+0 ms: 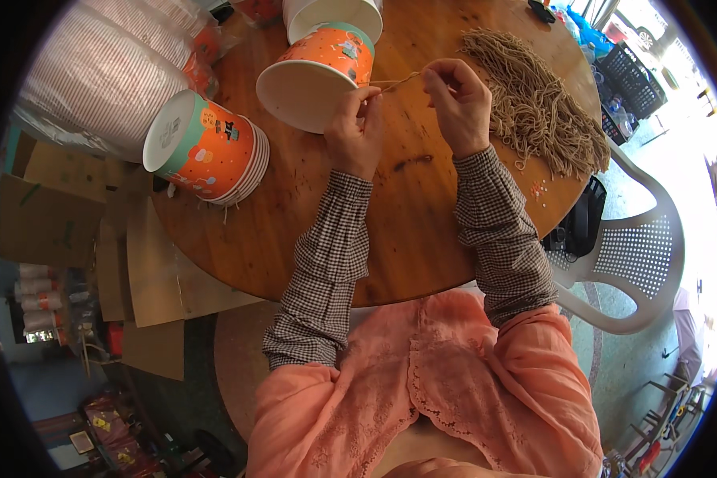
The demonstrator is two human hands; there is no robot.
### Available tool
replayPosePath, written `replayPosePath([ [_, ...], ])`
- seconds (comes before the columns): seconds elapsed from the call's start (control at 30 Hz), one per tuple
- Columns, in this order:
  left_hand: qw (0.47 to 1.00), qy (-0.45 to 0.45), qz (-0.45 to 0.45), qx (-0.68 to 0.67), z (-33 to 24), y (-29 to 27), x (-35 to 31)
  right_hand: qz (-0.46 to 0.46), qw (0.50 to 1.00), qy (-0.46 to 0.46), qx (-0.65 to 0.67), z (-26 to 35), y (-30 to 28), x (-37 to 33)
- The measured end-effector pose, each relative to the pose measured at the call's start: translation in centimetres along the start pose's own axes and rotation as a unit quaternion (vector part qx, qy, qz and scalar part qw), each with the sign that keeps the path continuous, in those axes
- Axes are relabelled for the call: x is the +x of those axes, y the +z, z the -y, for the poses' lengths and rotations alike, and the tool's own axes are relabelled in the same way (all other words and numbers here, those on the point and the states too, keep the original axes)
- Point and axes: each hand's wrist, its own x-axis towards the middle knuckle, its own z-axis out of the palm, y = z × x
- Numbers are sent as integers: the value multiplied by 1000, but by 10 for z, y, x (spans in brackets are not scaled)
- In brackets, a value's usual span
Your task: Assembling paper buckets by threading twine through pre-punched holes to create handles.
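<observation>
Two hands pinch one thin tan string (394, 82), stretched taut between them above the round wooden table (406, 207). Left hand (357, 127) grips its near end between thumb and fingers; right hand (456, 99) grips the far end the same way. String ends hidden inside both grips. Just behind the left hand, an orange paper bucket (320, 72) lies tilted, white inside facing the camera. Right of the hands: loose heap of matching cut strings (538, 103), fibrous. Left: a nested stack of orange buckets (207, 147) on its side. Top-left, sleeved white cups (103, 72), cut off by the rim. White perforated plastic chair (637, 255) at right.
</observation>
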Motion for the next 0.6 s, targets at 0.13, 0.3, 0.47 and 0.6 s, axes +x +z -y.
replayPosePath([
  [0.13, 999, -38, 1, -4, 5, -6, 2, 32, 983, -128, -130, 9, -1, -2],
  [0.3, 1000, -11, -3, -18, 4, -6, 6, 168, 926, -213, -261, 6, 0, -9],
  [0.47, 981, -109, 40, -156, -4, -6, 5, 225, 948, -143, -172, 12, 0, -10],
  [0.6, 974, -142, 96, -149, -5, -6, 3, 209, 968, -85, -109, 10, 0, -6],
])
